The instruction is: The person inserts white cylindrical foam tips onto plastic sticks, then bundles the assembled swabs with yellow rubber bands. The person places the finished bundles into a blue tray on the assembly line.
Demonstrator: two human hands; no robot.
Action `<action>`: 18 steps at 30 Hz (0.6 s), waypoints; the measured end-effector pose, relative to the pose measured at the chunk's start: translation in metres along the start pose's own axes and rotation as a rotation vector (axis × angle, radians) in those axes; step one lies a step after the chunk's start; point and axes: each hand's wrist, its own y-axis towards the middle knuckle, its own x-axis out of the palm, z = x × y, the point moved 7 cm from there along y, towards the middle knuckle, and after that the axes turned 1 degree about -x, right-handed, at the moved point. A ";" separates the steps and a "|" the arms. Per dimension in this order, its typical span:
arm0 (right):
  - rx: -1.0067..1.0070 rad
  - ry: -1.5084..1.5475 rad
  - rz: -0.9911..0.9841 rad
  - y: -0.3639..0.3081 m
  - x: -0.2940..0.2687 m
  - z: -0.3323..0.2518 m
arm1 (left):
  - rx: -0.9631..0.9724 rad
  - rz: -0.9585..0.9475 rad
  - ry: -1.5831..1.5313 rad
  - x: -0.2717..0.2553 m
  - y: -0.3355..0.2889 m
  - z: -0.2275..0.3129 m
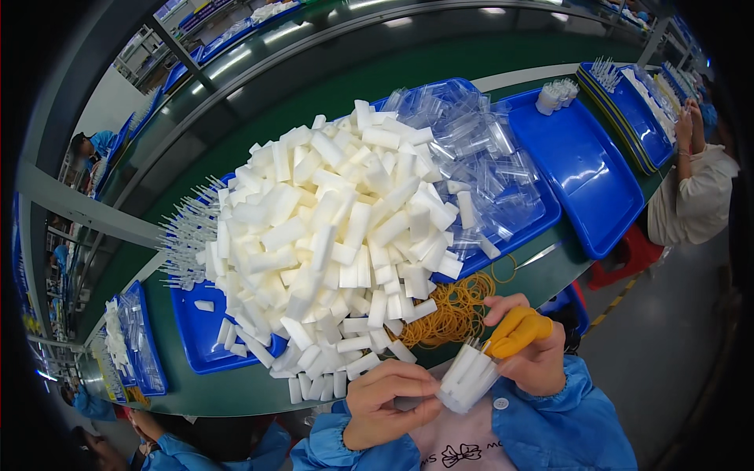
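Close to my chest, a small bundle of clear tubes with white pieces in them (469, 378) is held tilted between my hands. My left hand (393, 400) pinches its lower left side with thumb and fingers. From the right, my right hand (534, 353) grips its upper end, with yellow finger cots (518, 331) on some fingers. Just beyond the bundle lies a heap of thin tan rubber bands (444, 314). A large mound of white foam blocks (338, 212) rises past my left hand, and several blocks stand in a row at the table's near edge.
Clear plastic sleeves fill a blue tray (550, 210) behind the mound. Thin white-tipped sticks (192, 235) bristle at its left, over another blue tray (184, 330). Farther right, a blue tray (581, 173) carries a clustered bundle (556, 96). Tweezers (542, 254) lie nearby; co-workers sit on both sides.
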 end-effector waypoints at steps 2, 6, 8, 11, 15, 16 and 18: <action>-0.012 -0.020 0.003 0.000 -0.001 0.000 | -0.028 0.003 -0.055 0.001 0.001 -0.003; -0.031 -0.066 0.046 0.000 -0.003 -0.005 | -0.159 -0.039 -0.331 0.010 0.007 -0.006; -0.071 -0.193 -0.006 0.003 0.002 -0.010 | -0.172 -0.050 -0.337 0.013 0.006 -0.008; -0.127 -0.326 -0.100 0.015 -0.005 -0.018 | -0.148 -0.045 -0.277 0.010 0.003 -0.018; -0.043 -0.712 0.199 0.050 -0.053 -0.026 | -0.155 0.046 -0.393 -0.001 0.002 -0.021; -0.074 -0.825 0.264 0.058 -0.064 -0.024 | -0.148 0.065 -0.428 -0.002 0.003 -0.019; -0.150 -1.369 0.154 0.070 -0.070 -0.009 | -0.142 0.066 -0.438 -0.002 0.002 -0.020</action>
